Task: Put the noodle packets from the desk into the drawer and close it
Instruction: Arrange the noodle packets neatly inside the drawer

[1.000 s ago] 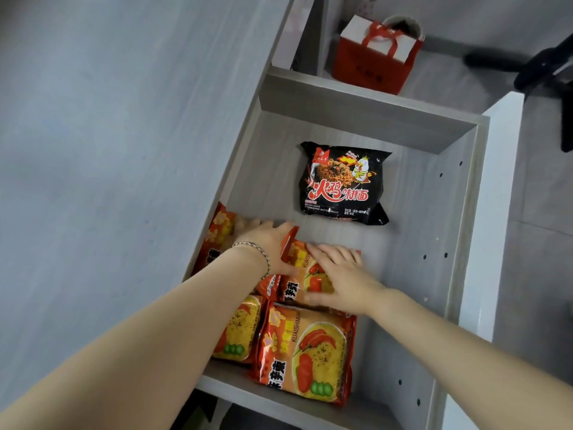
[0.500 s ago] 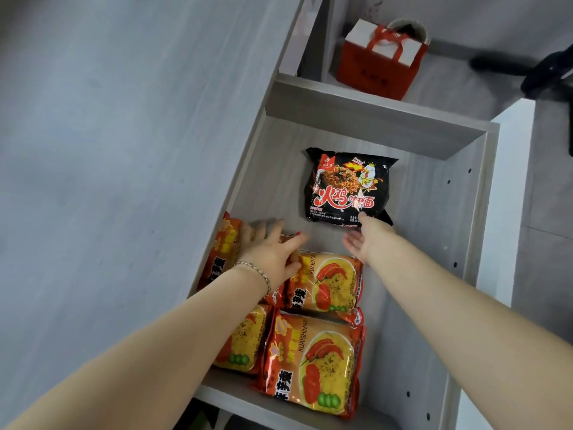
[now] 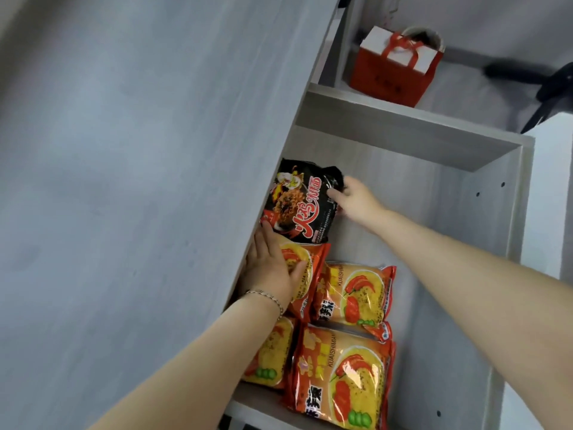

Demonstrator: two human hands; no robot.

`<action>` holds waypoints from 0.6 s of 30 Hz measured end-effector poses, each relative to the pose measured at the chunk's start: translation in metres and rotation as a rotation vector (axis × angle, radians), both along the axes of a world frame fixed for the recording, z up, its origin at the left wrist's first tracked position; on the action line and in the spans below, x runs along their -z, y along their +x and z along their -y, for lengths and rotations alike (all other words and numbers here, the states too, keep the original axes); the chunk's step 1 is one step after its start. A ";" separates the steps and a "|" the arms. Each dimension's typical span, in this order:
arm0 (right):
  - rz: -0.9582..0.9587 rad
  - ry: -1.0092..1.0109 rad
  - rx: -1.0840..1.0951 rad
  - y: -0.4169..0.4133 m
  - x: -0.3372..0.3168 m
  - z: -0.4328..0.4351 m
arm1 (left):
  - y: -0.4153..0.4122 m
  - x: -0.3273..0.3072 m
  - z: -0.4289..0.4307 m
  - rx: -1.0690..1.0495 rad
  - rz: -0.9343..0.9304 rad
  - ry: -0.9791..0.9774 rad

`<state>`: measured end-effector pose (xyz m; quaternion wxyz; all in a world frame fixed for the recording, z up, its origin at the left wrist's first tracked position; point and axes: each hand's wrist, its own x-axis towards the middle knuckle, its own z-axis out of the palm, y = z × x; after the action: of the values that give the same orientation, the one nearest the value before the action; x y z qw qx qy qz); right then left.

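The black noodle packet [image 3: 302,203], earlier flat mid-drawer, is now gripped by the right hand [image 3: 356,201] and tilted against the drawer [image 3: 490,212] left wall; the left hand [image 3: 273,268] is spread on an orange packet [image 3: 305,274].

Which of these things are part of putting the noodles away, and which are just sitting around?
Part of the job:
- black noodle packet, held by the right hand
- orange noodle packets, one under the left hand
- open drawer
- desk

Just sitting around:
- red gift bag on the floor
- black chair base
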<state>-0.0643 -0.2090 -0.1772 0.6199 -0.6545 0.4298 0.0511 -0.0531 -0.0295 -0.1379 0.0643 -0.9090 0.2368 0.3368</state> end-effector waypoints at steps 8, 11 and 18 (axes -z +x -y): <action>-0.275 -0.256 -0.124 0.004 0.013 -0.020 | 0.001 0.006 0.001 0.131 -0.034 0.049; -0.224 -0.186 -0.204 -0.003 0.003 -0.018 | 0.002 0.003 0.006 0.191 -0.040 0.154; -0.139 -0.234 -0.233 -0.073 -0.053 -0.010 | -0.015 -0.036 0.039 0.427 0.109 -0.035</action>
<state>-0.1375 -0.1993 -0.1240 0.4982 -0.7624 0.3959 0.1175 -0.0680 -0.0682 -0.1018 0.1313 -0.8559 0.4260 0.2620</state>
